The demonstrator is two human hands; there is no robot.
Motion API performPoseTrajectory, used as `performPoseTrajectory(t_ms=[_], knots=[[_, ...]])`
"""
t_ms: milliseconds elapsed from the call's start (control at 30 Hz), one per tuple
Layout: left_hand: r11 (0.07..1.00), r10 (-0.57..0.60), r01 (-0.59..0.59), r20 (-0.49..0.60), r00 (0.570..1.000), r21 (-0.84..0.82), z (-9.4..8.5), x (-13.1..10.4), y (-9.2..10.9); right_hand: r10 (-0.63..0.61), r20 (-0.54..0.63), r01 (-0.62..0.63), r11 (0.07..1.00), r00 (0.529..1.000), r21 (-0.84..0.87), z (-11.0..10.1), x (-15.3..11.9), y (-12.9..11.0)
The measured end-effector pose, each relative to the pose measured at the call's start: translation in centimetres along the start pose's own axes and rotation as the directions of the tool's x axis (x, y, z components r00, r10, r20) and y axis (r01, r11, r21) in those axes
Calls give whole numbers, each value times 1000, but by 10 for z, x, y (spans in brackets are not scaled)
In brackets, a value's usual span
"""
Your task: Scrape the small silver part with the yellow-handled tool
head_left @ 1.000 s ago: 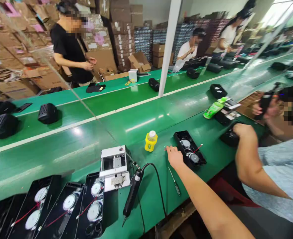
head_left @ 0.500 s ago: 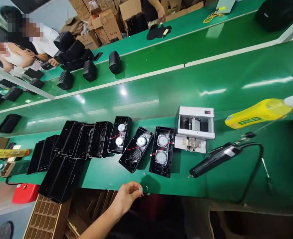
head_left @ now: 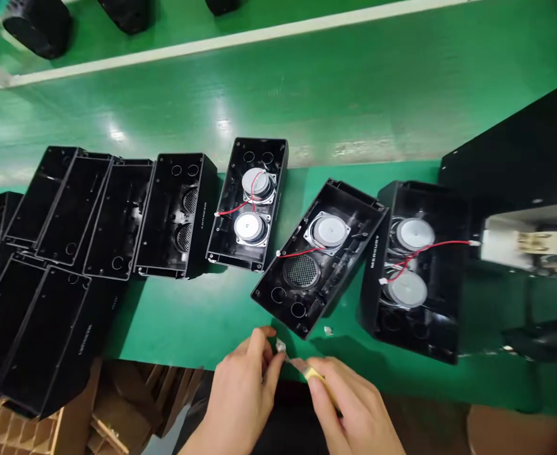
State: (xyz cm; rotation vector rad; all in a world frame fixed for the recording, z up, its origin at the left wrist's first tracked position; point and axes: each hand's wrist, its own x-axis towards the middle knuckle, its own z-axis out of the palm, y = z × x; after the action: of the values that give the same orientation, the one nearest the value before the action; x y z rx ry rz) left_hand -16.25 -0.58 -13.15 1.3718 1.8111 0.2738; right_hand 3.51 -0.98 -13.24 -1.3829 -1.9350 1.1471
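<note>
At the near edge of the green tabletop [head_left: 335,95], the left hand [head_left: 245,392] pinched a tiny pale, crumpled-looking piece [head_left: 280,345] between thumb and fingers, while the right hand [head_left: 349,404] gripped a small yellowish strip [head_left: 312,373] just beside it. Beyond them lay a row of open black plastic speaker housings [head_left: 179,215], rectangular and matte. Three held round silver drivers [head_left: 251,227] linked by red wires [head_left: 430,248], and white lettering on one wall was too blurred to read.

glossy green belt, matt black plastic

the conveyor belt [head_left: 335,95] is smooth and shiny; the speaker housings [head_left: 320,256] are matt black plastic; the speaker drivers [head_left: 251,226] look metallic; the divider box [head_left: 8,430] is brown cardboard.
</note>
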Motion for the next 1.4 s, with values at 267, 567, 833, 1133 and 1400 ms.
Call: performPoseTrajectory(t_ms=[267, 567, 833, 1133, 1400], knots=[[765, 613, -600, 23, 790, 235, -10, 7, -32, -133, -52, 117, 964, 990, -237, 23, -1, 35], [717, 689, -632, -165, 705, 294, 11, 16, -38, -179, -205, 79, 904, 962, -420, 36, 6, 22], [746, 661, -606, -200, 723, 277, 15, 15, -41, -269, -230, 151, 891, 935, -428, 40, -1, 24], [739, 671, -612, -227, 706, 282, 17, 14, -40, -267, -240, 127, 871, 933, -475, 42, 2, 25], [759, 646, -581, -228, 728, 294, 18, 12, -36, -245, -185, 124, 857, 952, -501, 41, 6, 19]])
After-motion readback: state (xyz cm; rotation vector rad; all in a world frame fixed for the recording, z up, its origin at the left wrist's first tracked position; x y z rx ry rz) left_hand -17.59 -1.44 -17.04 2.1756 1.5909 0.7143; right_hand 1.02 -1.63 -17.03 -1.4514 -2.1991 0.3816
